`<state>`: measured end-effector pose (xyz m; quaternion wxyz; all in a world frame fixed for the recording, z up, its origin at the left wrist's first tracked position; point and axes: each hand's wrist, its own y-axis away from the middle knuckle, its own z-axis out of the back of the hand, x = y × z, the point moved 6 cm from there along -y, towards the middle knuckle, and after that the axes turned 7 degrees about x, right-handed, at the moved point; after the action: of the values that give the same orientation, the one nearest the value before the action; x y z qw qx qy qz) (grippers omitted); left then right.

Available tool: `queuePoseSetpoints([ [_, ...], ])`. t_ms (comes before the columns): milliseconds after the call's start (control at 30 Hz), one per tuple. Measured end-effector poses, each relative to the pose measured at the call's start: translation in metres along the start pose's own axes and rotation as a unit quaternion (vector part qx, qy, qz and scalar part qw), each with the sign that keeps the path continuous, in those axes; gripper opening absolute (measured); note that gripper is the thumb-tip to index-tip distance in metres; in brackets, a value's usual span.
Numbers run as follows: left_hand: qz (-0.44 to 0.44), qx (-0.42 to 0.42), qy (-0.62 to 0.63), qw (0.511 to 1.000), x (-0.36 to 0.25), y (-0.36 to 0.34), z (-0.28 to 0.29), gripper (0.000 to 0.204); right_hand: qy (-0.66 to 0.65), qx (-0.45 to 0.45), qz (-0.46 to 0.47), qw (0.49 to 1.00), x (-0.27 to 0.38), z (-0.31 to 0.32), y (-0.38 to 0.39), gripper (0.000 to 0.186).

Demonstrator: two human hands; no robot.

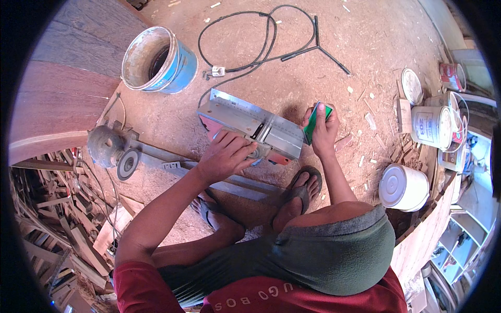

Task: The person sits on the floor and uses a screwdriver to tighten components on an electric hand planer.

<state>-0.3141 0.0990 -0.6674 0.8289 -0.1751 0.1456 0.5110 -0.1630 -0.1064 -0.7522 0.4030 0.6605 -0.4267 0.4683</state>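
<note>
An upturned electric planer (244, 121) with a flat metal sole, a slot across its middle and red side parts lies in front of my feet. My left hand (229, 154) grips the planer's near side beside the slot, with bent fingers that partly hide what they touch. Next to the planer's right end, my right hand (324, 125) holds a flat green rectangular block (316, 123), thumb on top. The block's lower edge is close to the planer's end; whether they touch I cannot tell. From the planer's far side a black cord (229, 81) runs to a plug.
A blue bucket (182, 68) stands at the far left, near a bench grinder (128, 163). A black three-armed wrench (317, 46) lies at the back. White buckets (404, 187) and cans line the right side. Wood scraps (78, 235) pile up at left; dust and chips cover the floor.
</note>
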Motion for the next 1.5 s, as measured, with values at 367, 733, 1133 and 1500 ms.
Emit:
queuePoseSetpoints([
  [367, -0.013, 0.011, -0.009, 1.000, -0.0017, 0.0013, 0.0002, 0.043, -0.006, 0.004, 0.001, 1.000, 0.0012, -0.0010, 0.0005, 0.024],
  [733, 0.010, 0.001, 0.012, 1.000, 0.0033, 0.0043, -0.0043, 0.042, -0.009, 0.015, -0.001, 1.000, 0.0011, -0.0014, -0.0006, 0.024],
  [1133, -0.004, 0.009, -0.009, 1.000, 0.0007, 0.0022, -0.0022, 0.043, -0.006, 0.012, -0.008, 1.000, -0.0021, 0.0002, 0.0000, 0.026],
  [1500, -0.016, 0.011, -0.010, 1.000, -0.0006, 0.0028, -0.0022, 0.043, 0.016, 0.010, 0.004, 1.000, -0.0012, 0.0010, 0.0001, 0.026],
])
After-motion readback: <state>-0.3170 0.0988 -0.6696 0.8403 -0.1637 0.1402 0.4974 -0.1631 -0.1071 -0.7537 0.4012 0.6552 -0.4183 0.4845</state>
